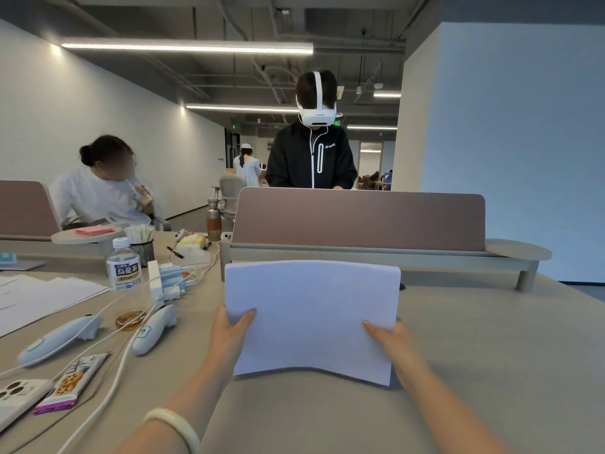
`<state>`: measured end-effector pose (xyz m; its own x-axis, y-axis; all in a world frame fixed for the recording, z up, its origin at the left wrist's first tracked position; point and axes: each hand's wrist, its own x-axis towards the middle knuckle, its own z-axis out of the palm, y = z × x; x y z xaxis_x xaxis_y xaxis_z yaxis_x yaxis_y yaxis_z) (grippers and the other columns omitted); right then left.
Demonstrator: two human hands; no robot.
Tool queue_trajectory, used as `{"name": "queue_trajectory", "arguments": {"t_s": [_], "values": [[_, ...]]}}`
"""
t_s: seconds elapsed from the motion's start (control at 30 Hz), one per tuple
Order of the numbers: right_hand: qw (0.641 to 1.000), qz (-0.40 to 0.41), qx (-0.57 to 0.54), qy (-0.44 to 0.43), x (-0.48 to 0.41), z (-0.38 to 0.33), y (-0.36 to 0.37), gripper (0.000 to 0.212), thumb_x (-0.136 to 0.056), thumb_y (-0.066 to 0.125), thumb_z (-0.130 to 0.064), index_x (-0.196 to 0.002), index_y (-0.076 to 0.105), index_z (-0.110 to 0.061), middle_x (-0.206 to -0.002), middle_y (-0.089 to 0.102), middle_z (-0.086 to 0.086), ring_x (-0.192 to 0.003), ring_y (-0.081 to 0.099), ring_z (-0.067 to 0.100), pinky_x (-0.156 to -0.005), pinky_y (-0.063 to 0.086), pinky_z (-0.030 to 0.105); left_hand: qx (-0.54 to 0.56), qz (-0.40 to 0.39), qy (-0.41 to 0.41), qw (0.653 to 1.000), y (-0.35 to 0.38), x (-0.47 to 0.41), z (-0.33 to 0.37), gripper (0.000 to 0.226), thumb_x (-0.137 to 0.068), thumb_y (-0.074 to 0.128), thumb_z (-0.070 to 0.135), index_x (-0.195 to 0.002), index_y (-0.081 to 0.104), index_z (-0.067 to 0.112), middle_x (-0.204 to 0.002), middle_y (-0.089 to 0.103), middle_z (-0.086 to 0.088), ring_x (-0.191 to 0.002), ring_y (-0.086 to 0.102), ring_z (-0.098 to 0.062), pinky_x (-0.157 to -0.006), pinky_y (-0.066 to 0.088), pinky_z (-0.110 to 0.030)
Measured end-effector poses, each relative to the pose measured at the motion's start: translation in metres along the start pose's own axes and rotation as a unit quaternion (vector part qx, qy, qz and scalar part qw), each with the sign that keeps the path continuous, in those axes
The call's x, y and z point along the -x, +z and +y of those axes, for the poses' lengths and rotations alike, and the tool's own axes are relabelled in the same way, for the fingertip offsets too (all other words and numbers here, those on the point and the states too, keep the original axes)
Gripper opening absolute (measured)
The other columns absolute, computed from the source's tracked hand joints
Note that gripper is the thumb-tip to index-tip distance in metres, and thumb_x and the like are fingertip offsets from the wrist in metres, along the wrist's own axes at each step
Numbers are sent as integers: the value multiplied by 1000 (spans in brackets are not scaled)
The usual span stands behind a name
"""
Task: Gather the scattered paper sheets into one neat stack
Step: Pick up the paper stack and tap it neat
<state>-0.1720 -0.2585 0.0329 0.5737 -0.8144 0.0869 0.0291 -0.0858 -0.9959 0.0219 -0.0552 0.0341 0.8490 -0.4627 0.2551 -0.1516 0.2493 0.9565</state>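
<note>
A stack of white paper sheets [312, 317] is held up above the beige table [474, 355], bowed slightly, its lower edge lifted off the surface. My left hand [230, 332] grips the stack's left edge, thumb on the front face. At the right edge my right hand [391, 339] grips it the same way, thumb lying across the paper. More white sheets [42, 298] lie spread flat on the table at the far left.
Left of the stack lie two white controllers [154, 329] with cables, a tea bottle [124, 267], a snack bar [70, 383] and a phone [14, 399]. A brown divider screen [358, 219] stands behind the stack. A person in a headset stands beyond it; another sits at left.
</note>
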Motion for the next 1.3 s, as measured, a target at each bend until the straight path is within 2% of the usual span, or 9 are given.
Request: {"name": "queue_trajectory", "arguments": {"t_s": [0.33, 0.53, 0.67, 0.8, 0.9, 0.97, 1.03, 1.2, 1.3], "values": [[999, -37, -15, 7, 3, 15, -10, 44, -58, 77, -27, -98, 63, -19, -100, 72, 5, -89, 70, 24, -78, 56, 40, -13, -18, -15, 1000, -1, 10, -15, 53, -71, 66, 33, -120, 52, 19, -113, 65, -2, -100, 65, -20, -73, 52, -31], [997, 3, 81, 11, 8, 34, -9, 27, -81, 69, -5, -105, 58, -12, -110, 66, 10, -90, 62, 23, -71, 49, 25, -13, -25, 0, 1000, 2, 14, -17, 28, -86, 64, 13, -113, 59, 14, -107, 70, -5, -97, 68, -23, -68, 53, -23], [984, 3, 170, -44, -4, -25, -19, 34, -82, 67, -6, -116, 60, -5, -115, 65, 13, -98, 61, 24, -85, 48, 36, 60, -43, -19, 997, 7, 21, -14, 24, -90, 60, 8, -113, 60, 12, -107, 72, -5, -94, 70, -23, -71, 55, -27], [908, -18, 396, -137, -13, -119, -26, 34, -77, 69, -27, -106, 63, -11, -108, 63, 5, -99, 58, 25, -79, 45, 36, 121, -70, -114, 984, 12, 23, -22, 37, -76, 71, 7, -112, 60, 7, -113, 69, -11, -94, 66, -23, -74, 50, -32], [831, -50, 521, -188, -8, -174, -15, 18, -81, 66, -26, -94, 61, -15, -100, 62, 3, -94, 58, 25, -75, 47, 36, 61, 4, -150, 987, 11, 18, -25, 82, -60, 82, 11, -132, 45, 1, -131, 55, -20, -108, 57, -28, -88, 45, -40], [783, -85, 579, -211, 0, -195, -1, 10, -82, 64, -25, -83, 56, -20, -91, 57, -2, -89, 56, 23, -65, 43, 33, -24, 88, -130, 987, 10, 17, -13, 103, -68, 82, 13, -148, 17, 11, -150, 31, -13, -134, 37, -29, -107, 34, -46], [739, -107, 624, -232, 5, -205, 14, 11, -83, 64, -25, -89, 57, -18, -94, 58, 0, -90, 56, 24, -63, 40, 31, -88, 70, -55, 992, 14, 15, 1, 100, -72, 80, 15, -149, 16, 18, -152, 25, -3, -140, 28, -23, -111, 31, -43], [711, -134, 638, -262, 2, -211, 40, 15, -79, 69, -28, -78, 54, -23, -87, 59, -5, -87, 56, 22, -64, 41, 30, -40, -63, 11, 997, 24, 6, 30, 41, -80, 72, 14, -113, 53, 28, -109, 65, 11, -89, 66, -1, -59, 52, -14], [785, -111, 554, -253, -6, -207, 33, 23, -75, 74, -34, -89, 57, -25, -91, 56, -11, -93, 55, 16, -73, 46, 31, -19, -49, 7, 999, 26, 3, 31, 33, -86, 66, 13, -115, 54, 23, -110, 67, 3, -90, 66, -8, -59, 51, -17]]}}
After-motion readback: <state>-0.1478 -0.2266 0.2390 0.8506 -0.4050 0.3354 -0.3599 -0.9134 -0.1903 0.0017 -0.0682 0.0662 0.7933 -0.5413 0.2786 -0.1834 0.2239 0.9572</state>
